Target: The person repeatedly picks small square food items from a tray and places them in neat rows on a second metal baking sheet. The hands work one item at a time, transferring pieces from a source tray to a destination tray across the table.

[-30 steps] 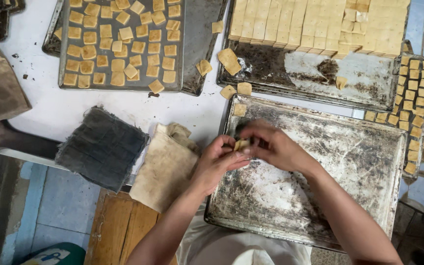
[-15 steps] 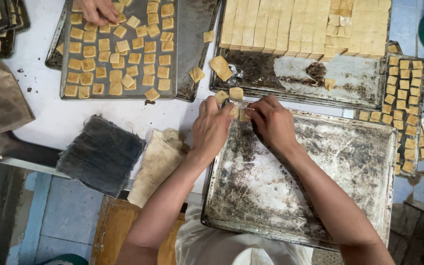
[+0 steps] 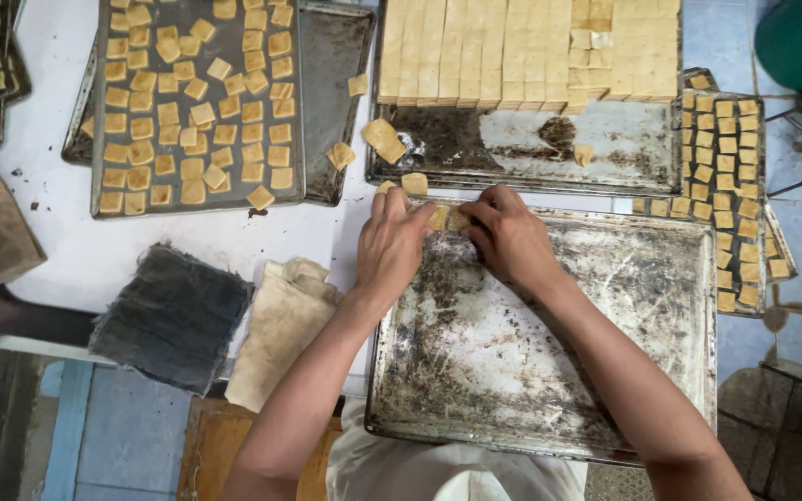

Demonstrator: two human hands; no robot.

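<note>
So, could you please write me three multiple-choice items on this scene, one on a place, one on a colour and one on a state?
1. Where do the left hand and right hand meet?
A. at the far edge of the empty tray
B. over the dark cloth
C. on the uncut dough slab

2. What colour are the dough squares between the fingers?
A. green
B. pale tan
C. black

3. What state is the near tray's surface in?
A. spotless
B. filled with rows
C. bare, smeared with dark residue

Answers: 1 A, the hands sit at its far rim; 2 B, they match the other pieces; 3 C, scorched streaks show.
</note>
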